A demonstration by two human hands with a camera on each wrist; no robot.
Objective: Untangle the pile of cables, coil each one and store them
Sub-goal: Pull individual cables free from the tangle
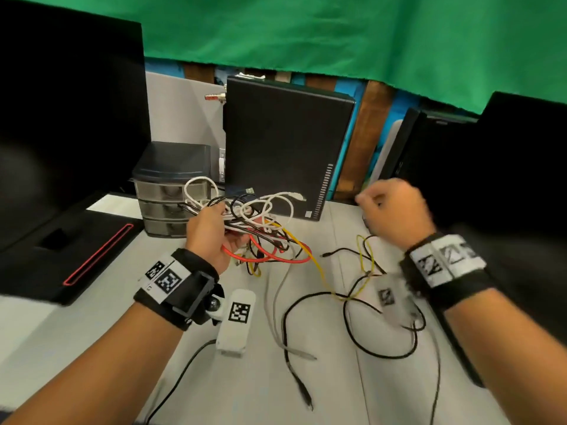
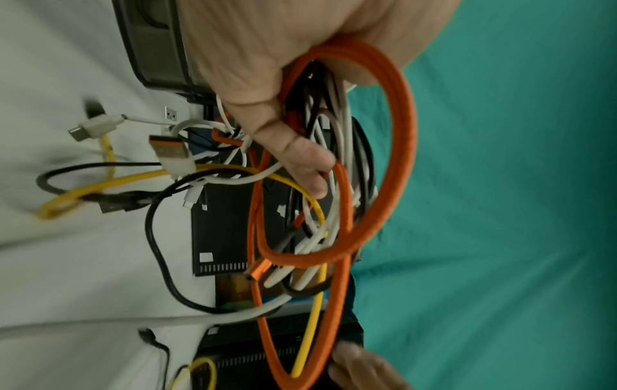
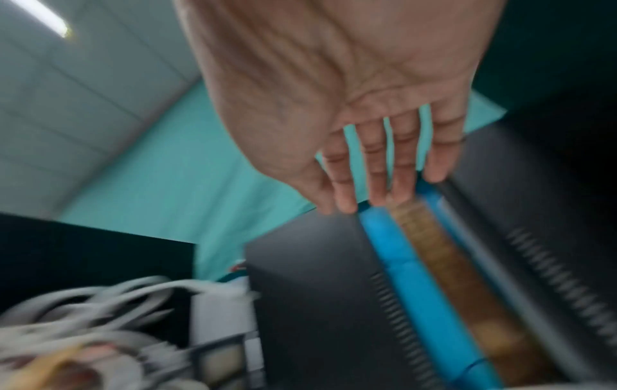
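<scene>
Our left hand (image 1: 211,237) grips the floppy, snaggy cable tangle (image 1: 260,228); right hand (image 1: 395,210) empty, fingers loose. We'd pull by plugs.

your right hand (image 3: 333,105) is blurred, palm toward the camera, fingers (image 3: 377,169) straight and spread, holding nothing. below it a black case (image 3: 317,303); pale cables (image 3: 83,316) smear the lower left.
</scene>
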